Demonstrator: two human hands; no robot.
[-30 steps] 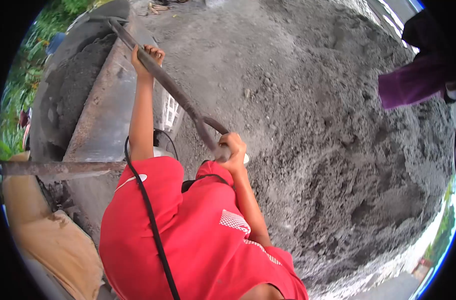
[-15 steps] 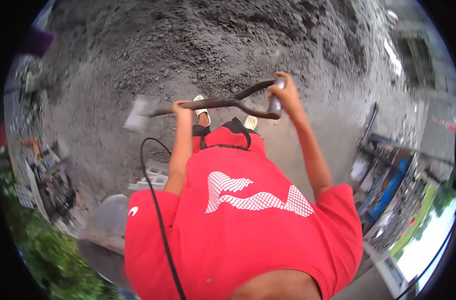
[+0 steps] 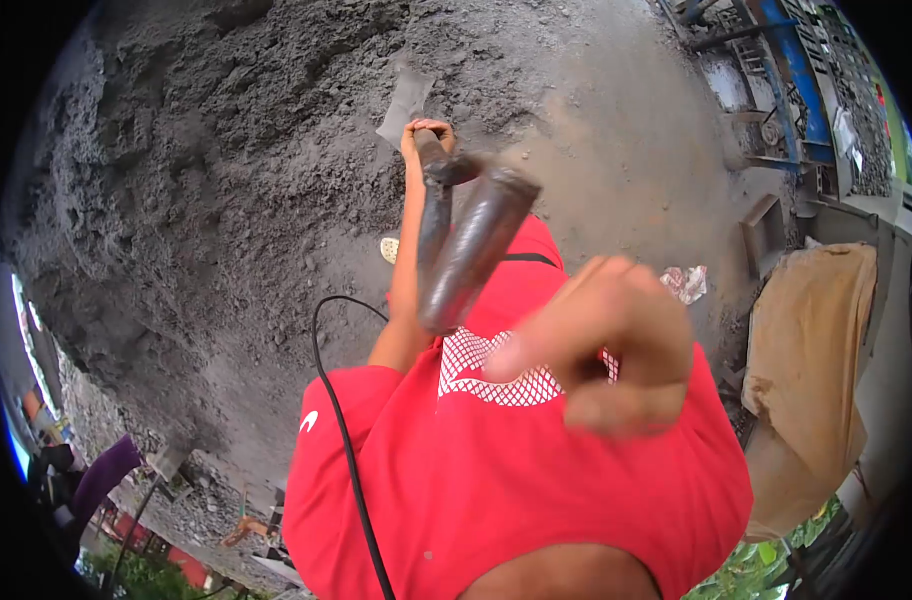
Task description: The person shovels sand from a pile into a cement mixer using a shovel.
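A shovel points away from me, its D-shaped handle close to my chest and its grey metal blade over the dark sandy ground. My left hand is wrapped round the shaft, low down near the blade. Off the handle, to its right, my right hand hangs in front of my red shirt. Its fingers are curled but stand apart from the thumb, with nothing between them; motion blurs it a little.
A heap of dark grey sand fills the left and top. On the right lie a crumpled wrapper and a brown sheet-like cover. A blue metal frame stands at upper right. A black cable runs past my left arm.
My right hand has let go of the shovel's handle and drawn back toward my chest. The shovel has swung from lying crosswise to pointing forward, and my view has turned leftward toward the sand.
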